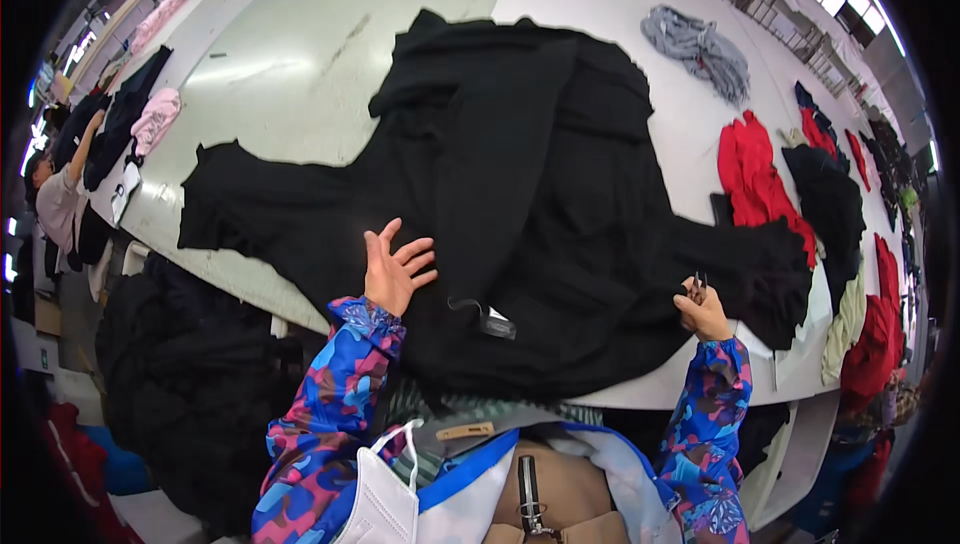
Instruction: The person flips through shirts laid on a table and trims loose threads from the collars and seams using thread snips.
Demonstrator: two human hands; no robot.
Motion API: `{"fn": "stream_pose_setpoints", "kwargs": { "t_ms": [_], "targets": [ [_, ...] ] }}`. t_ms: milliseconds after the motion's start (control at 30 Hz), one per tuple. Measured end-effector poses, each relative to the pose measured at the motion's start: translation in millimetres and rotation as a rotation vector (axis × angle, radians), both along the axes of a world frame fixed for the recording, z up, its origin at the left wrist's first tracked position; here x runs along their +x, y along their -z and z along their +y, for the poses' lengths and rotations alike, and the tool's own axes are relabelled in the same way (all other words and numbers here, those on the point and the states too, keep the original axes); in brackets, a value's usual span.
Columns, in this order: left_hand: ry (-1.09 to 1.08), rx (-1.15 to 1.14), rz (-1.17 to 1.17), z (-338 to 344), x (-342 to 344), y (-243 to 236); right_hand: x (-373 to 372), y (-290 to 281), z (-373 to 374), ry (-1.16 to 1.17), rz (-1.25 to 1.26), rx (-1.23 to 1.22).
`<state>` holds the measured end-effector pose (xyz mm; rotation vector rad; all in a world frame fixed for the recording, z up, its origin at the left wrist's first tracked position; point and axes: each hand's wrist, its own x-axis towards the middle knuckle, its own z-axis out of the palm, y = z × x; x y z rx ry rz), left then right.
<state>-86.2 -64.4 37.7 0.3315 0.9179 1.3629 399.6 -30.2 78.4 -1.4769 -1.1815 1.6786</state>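
A black long-sleeved garment [560,174] lies spread over the white table in front of me, its sleeves reaching out to the left and right. My left hand [395,266] is above its left part, palm turned up and fingers spread, with nothing in it. My right hand [705,312] is closed around small thread snips [699,289], whose two points stick up past the fingers, near the right sleeve. Between my hands, a small label [497,323] lies on the cloth by the garment's near edge. Whether the left hand touches the cloth I cannot tell.
A grey bundle of cloth [697,49] lies at the far right, red garments [757,174] closer in. Dark cloth [190,384] is heaped below the table's left edge. At the far left another person [62,189] reaches over dark garments near pink cloth [156,122].
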Motion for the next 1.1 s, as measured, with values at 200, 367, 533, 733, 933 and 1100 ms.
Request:
{"fn": "stream_pose_setpoints", "kwargs": {
  "t_ms": [200, 367, 533, 733, 933, 1100],
  "targets": [
    [0.298, 0.104, 0.963, -55.6, 33.6, -0.1, -44.1, 5.9, -54.9, 0.015, -0.616, 0.668],
    [0.432, 0.132, 1.006, -56.0, 29.2, 19.5, -125.1, 2.3, -68.3, -0.433, -0.555, 0.741],
    [-0.003, 0.165, -0.077, -45.3, 0.1, -32.7, -116.6, 17.5, -44.2, -0.34, -0.262, 0.56],
    [-0.175, 0.286, 0.644, 24.7, 30.7, -4.7, -122.9, 40.0, 38.1, 0.043, -0.34, 0.644],
    [0.206, 1.004, 1.683, 69.9, 60.3, -22.4, -142.2, 53.5, 33.8, -0.047, -0.479, 0.709],
    [0.64, 0.814, 1.975, 85.1, 63.4, 2.1, -131.3, 70.9, 44.9, 0.096, -0.363, 0.544]
  ]
}}
